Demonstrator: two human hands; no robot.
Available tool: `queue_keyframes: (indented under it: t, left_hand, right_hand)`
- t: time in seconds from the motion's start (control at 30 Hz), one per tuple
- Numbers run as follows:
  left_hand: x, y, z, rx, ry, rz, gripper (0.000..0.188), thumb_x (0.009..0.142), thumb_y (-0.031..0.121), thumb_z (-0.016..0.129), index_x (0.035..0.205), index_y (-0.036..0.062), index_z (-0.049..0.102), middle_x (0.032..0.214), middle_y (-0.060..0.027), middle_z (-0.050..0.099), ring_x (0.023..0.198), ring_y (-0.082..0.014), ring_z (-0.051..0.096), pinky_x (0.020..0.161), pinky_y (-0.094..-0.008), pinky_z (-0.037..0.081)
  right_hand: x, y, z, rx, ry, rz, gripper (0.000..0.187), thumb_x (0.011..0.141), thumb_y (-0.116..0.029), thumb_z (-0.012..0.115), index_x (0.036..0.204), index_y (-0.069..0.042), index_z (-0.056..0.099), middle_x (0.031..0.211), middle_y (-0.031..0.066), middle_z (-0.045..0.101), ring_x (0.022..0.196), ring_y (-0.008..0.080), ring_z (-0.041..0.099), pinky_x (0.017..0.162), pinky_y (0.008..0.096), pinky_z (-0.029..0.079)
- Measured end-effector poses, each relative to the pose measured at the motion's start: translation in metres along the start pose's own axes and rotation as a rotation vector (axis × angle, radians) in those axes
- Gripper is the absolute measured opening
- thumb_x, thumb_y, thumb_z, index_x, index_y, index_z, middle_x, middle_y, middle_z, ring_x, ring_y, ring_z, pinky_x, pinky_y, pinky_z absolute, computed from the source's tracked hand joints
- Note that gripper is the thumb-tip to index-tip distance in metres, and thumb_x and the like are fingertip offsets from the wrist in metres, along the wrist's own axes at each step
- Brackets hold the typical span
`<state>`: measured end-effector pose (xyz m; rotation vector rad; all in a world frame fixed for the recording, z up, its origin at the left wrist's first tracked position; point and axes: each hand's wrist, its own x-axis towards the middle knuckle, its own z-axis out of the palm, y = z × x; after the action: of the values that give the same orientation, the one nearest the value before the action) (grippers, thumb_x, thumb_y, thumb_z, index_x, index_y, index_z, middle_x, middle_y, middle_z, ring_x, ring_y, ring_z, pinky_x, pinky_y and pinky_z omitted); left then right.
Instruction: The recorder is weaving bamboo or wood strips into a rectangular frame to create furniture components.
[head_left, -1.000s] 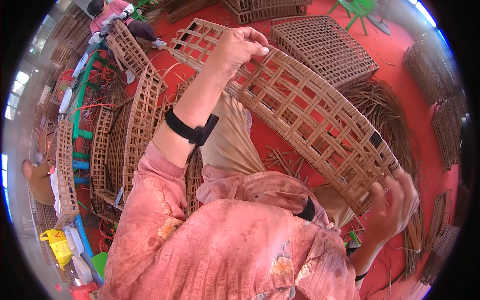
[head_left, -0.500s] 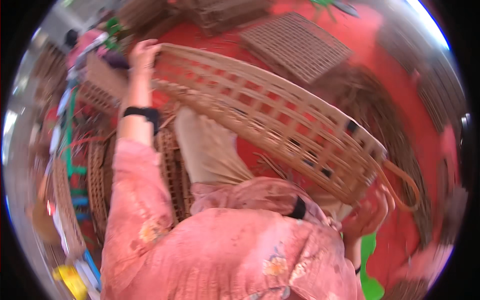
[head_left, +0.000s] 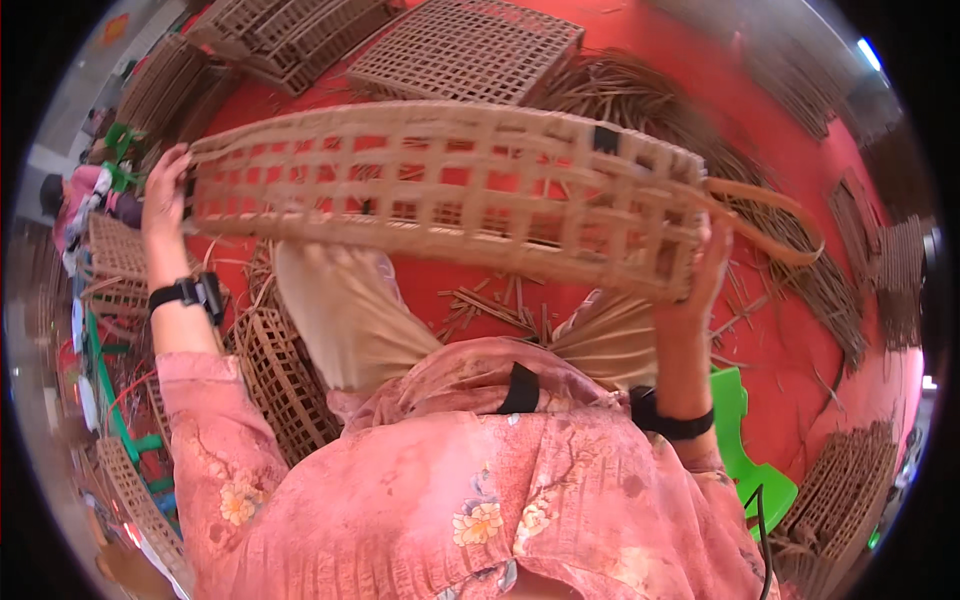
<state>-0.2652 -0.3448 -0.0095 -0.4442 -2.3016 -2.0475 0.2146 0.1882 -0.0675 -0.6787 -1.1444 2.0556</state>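
Note:
A long, openwork brown woven basket (head_left: 470,238) is raised in front of me, stretched across above my lap. My left hand (head_left: 166,200) is closed round its left end, with the fingers curled over the corner. At the other end my right hand (head_left: 706,255) grips the basket's right corner, part of it hidden along the weave. A tan loop of strip (head_left: 775,192) sticks out to the right beside that hand. A dark patch (head_left: 606,139) marks the upper rim. Red floor shows through the gaps.
Beyond lies a flat woven lattice panel (head_left: 465,50), beside stacked woven pieces (head_left: 290,35). A heap of long strips (head_left: 680,115) spreads to the right. Cut scraps (head_left: 500,305) lie between my legs. A woven piece (head_left: 280,375) is by my left leg; a green stool (head_left: 735,420) by my right.
The basket has swung from a steep slant to nearly level. My left hand has moved left and down, while my right hand has risen with its end. The view has shifted too.

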Motion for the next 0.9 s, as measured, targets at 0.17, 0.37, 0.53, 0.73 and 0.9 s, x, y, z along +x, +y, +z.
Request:
queue_keyframes:
  t: [0.17, 0.37, 0.53, 0.73, 0.9]
  left_hand:
    - [-0.013, 0.038, 0.076, 0.002, -0.055, -0.024, 0.029, 0.084, 0.008, 0.074, 0.112, 0.0044, 0.069, 0.098, 0.0041, 0.066, 0.084, -0.0050, 0.053, 0.076, -0.0192, 0.041]
    - [-0.064, 0.064, 0.180, -0.056, -0.108, -0.020, 0.018, 0.086, 0.006, 0.071, 0.104, 0.0068, 0.069, 0.090, 0.0039, 0.066, 0.078, -0.0045, 0.053, 0.074, -0.0190, 0.043]
    - [-0.113, 0.072, 0.202, -0.157, 0.090, -0.039, 0.015, 0.086, 0.002, 0.070, 0.099, 0.0079, 0.068, 0.087, 0.0040, 0.065, 0.072, -0.0034, 0.052, 0.071, -0.0167, 0.044]
    - [-0.158, 0.091, 0.194, -0.253, 0.198, -0.029, 0.015, 0.087, 0.002, 0.071, 0.100, 0.0074, 0.068, 0.090, 0.0017, 0.067, 0.074, -0.0049, 0.057, 0.071, -0.0180, 0.046]
    - [-0.204, 0.174, 0.227, -0.057, 0.124, 0.527, 0.012, 0.089, 0.001, 0.069, 0.101, 0.0034, 0.069, 0.087, 0.0010, 0.068, 0.077, -0.0043, 0.058, 0.072, -0.0180, 0.045]
  right_hand:
    - [0.088, -0.045, -0.031, 0.220, -0.286, 0.065, 0.073, 0.098, -0.062, 0.044, 0.136, 0.000, 0.051, 0.130, 0.0148, 0.061, 0.113, 0.0292, 0.063, 0.099, 0.0457, 0.051]
    - [0.164, -0.098, -0.091, 0.232, -0.375, 0.078, 0.080, 0.098, -0.063, 0.041, 0.141, 0.003, 0.044, 0.136, 0.0213, 0.057, 0.122, 0.0361, 0.057, 0.104, 0.0516, 0.046]
    - [0.193, -0.097, -0.147, 0.136, -0.118, -0.072, 0.068, 0.100, -0.051, 0.049, 0.138, 0.004, 0.046, 0.130, 0.0211, 0.060, 0.119, 0.0331, 0.059, 0.101, 0.0492, 0.049]
    - [0.100, -0.125, -0.088, -0.421, 0.743, -1.034, 0.039, 0.102, -0.018, 0.050, 0.132, 0.006, 0.050, 0.130, 0.0209, 0.057, 0.112, 0.0283, 0.062, 0.100, 0.0426, 0.050]
    - [0.017, -0.116, 0.079, -0.711, -0.055, -1.323, 0.036, 0.101, -0.024, 0.048, 0.117, 0.004, 0.066, 0.125, 0.0160, 0.064, 0.123, 0.0286, 0.058, 0.102, 0.0384, 0.047]
